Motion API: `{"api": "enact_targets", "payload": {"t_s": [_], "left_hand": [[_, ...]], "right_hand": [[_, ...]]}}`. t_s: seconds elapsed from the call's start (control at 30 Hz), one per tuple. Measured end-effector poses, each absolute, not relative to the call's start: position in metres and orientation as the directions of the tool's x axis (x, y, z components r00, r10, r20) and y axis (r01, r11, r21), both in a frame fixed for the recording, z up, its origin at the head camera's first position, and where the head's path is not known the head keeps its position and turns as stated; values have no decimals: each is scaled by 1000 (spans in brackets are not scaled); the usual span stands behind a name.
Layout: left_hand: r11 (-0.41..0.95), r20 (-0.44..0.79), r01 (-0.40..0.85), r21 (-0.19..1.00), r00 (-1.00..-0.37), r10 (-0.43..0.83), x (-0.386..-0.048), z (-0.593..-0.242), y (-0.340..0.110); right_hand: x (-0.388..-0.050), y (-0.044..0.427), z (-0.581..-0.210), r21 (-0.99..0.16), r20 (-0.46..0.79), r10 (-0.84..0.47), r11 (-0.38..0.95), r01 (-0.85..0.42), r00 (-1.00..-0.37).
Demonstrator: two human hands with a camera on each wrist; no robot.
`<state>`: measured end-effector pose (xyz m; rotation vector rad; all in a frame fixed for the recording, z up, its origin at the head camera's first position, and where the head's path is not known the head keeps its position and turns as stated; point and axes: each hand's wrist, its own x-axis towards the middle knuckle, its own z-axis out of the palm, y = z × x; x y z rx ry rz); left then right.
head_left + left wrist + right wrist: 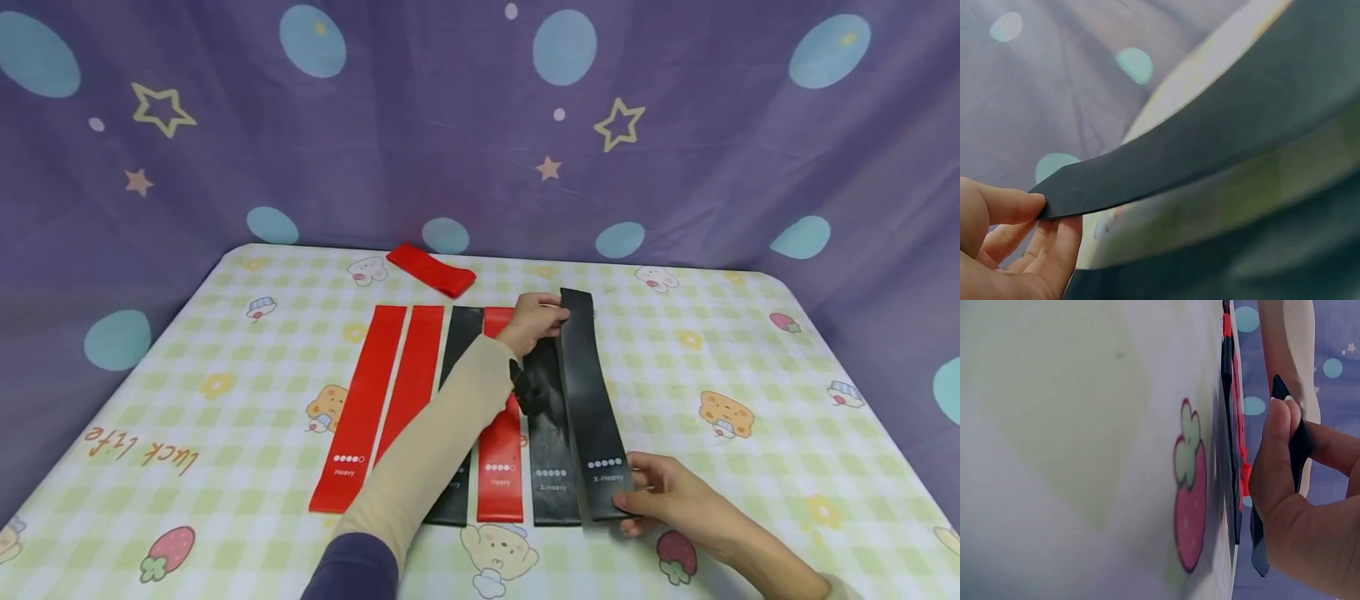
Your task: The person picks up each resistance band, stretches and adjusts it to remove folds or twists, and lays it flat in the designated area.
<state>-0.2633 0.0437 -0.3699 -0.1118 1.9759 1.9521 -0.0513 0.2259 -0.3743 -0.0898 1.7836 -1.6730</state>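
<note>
A black exercise band marked X-Heavy [590, 392] is stretched lengthwise between my hands, raised slightly off the table. My left hand [534, 321] pinches its far end; the left wrist view shows the thumb on top of the band [1147, 165] and fingers beneath. At the near end, my right hand [671, 504] pinches the right corner between thumb and fingers. Just left of it lies another black X-Heavy band [553, 450]. Further left are a red Heavy band [501, 487] and a black one [450, 508], partly hidden by my left arm.
Two more red bands [367, 375] [418, 358] lie at the row's left end, side by side. Behind the row rests a folded red band [432, 271]. A checked cloth with printed pictures covers the table [750, 350], and a purple curtain [465, 125] hangs behind.
</note>
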Motion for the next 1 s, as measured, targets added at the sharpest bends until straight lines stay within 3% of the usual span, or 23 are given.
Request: {"api": "enact_targets", "payload": {"t_s": [0.4, 1.0], "left_hand": [[209, -206, -176, 962, -969, 134, -264, -381, 46], [292, -227, -197, 936, -971, 71, -263, -382, 61]], "right_hand": [[-52, 233, -378, -914, -372, -572, 90, 395, -731], [-50, 232, -378, -890, -444, -530, 164, 426, -722]]}}
